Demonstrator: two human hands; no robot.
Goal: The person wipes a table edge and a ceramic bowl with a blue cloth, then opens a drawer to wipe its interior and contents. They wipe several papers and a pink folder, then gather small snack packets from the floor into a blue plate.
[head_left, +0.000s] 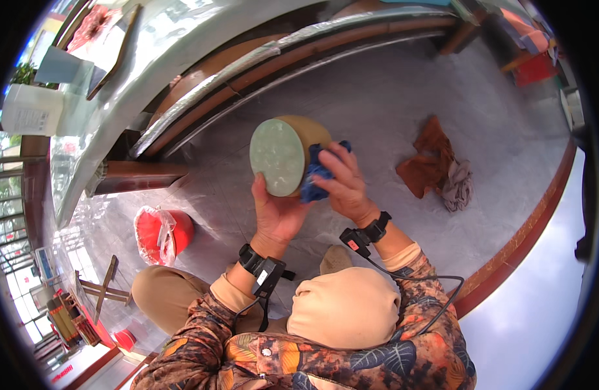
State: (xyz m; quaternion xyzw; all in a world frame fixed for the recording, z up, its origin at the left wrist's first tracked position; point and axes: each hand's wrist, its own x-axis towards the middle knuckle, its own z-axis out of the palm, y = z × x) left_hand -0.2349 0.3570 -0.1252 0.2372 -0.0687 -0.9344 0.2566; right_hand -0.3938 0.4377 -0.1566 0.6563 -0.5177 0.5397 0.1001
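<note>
- My left hand, just left of the frame's centre, is curled under the container, its thumb pressed on the lower edge of the pale green face; the other fingers are hidden behind it.
- My right hand, right of centre, is bunched around a blue cloth – fingers bent, the cloth squeezed between them and the container's right side.
- The round container sits slightly above the frame's centre, directly above my left hand and to the upper left of my right. It is tilted, its flat green end turned towards me, its tan side wall showing at the upper right.
- Black straps with small boxes circle both my wrists, below the hands; a black cable loops over my right sleeve.
- Under my arms, at the bottom of the frame, are my patterned jacket and, to the left, my bent knee in tan trousers.
- Right of my right hand, well apart from it, a brown cloth lies crumpled on the grey floor, a greyish cloth touching its lower right.
- Left of my left hand, at middle left, stands a red bucket with a clear liner over its rim.
- Farther out – at the upper left – a white jug stands on a glossy tabletop.
</note>
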